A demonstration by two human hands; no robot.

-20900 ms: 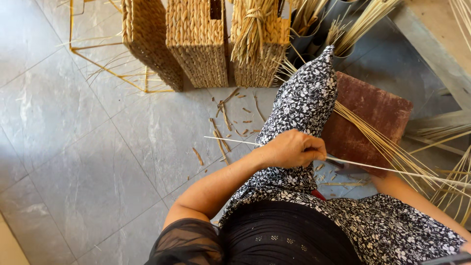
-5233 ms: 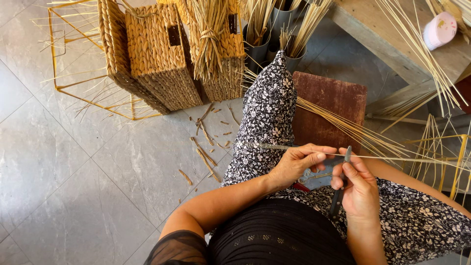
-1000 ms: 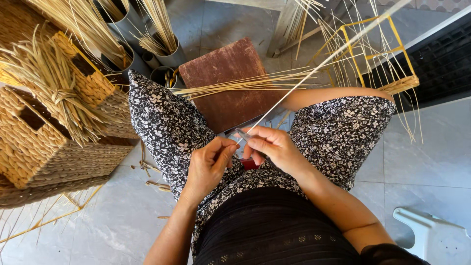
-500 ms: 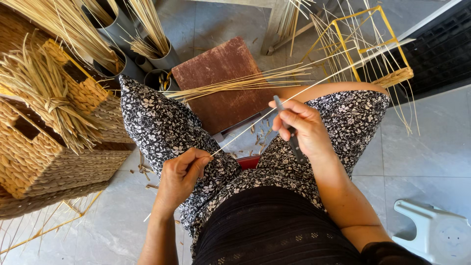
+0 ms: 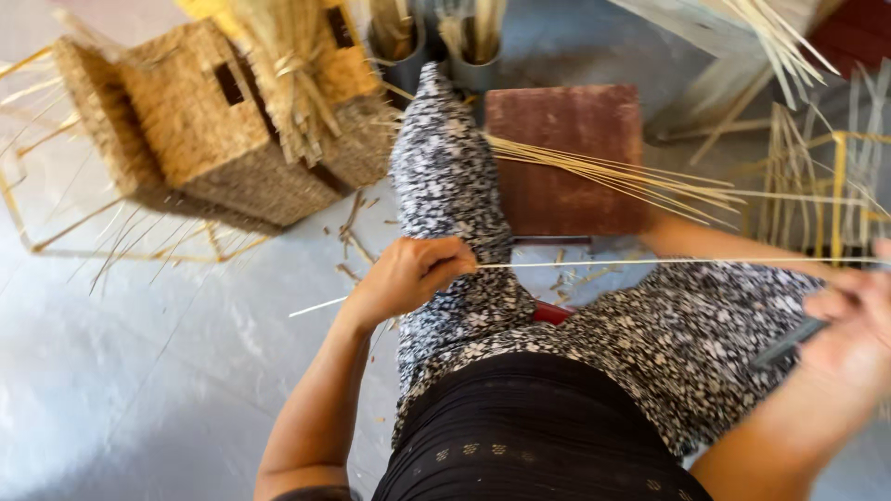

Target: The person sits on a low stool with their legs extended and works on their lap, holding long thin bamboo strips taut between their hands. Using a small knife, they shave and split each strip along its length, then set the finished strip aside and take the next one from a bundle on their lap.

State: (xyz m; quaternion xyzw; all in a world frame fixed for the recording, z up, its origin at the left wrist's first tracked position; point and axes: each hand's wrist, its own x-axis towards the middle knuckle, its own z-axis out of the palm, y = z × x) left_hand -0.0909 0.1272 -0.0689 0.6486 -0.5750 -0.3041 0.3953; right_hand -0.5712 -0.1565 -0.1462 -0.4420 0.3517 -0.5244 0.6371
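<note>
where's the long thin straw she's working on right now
In the head view the long thin straw runs level across the lap, pinched in the left hand and reaching toward the blurred right hand, just below the reddish-brown block.

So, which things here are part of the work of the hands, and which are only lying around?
In use:
- left hand, pinching the thin cane strip
- right hand, blurred, with a dark tool at the strip's far end

Lying about:
- woven baskets
- straw bundle on them
- brown block with loose canes
- scraps on the floor
- yellow wire frame
</note>
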